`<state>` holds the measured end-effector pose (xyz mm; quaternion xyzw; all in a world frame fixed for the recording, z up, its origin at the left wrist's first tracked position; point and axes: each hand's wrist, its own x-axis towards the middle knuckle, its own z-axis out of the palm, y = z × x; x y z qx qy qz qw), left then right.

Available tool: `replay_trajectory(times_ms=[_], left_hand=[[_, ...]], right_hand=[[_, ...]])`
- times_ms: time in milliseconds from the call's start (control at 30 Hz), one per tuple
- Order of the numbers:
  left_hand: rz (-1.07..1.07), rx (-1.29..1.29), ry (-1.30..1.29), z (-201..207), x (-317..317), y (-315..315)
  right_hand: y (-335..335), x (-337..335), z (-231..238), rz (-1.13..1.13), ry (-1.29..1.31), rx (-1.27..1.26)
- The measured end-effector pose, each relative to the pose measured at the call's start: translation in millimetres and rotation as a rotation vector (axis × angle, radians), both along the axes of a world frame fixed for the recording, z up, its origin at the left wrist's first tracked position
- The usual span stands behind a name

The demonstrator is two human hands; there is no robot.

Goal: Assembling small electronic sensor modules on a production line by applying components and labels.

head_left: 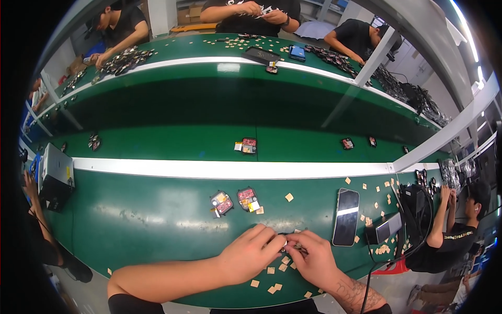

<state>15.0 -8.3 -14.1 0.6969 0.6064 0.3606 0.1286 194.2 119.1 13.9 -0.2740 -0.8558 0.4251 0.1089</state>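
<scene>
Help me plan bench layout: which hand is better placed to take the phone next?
Probably the right hand: the phone lies close on its right, while the left hand is farther away.

Small dark object with a pale patch (287, 242) | outline mostly hidden by fingers; material unclear | state: held at the fingertips, between left hand (252, 253) and right hand (317, 258) | tilt: cannot tell | place: over green tabletop (130, 225)

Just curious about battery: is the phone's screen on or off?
Apparently off: the phone's screen looks dark, with only a pale band, likely a reflection.
</scene>
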Motion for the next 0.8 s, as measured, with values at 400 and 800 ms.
replay_trajectory(times_ms=[400,800], left_hand=[[-0.012,0.021,0.034,6,-1,-1],[0.059,-0.265,-0.395,51,-7,9]], right_hand=[[3,-9,-7,0.008,0.111,0.174],[10,3,19,-0.045,0.271,-0.338]])
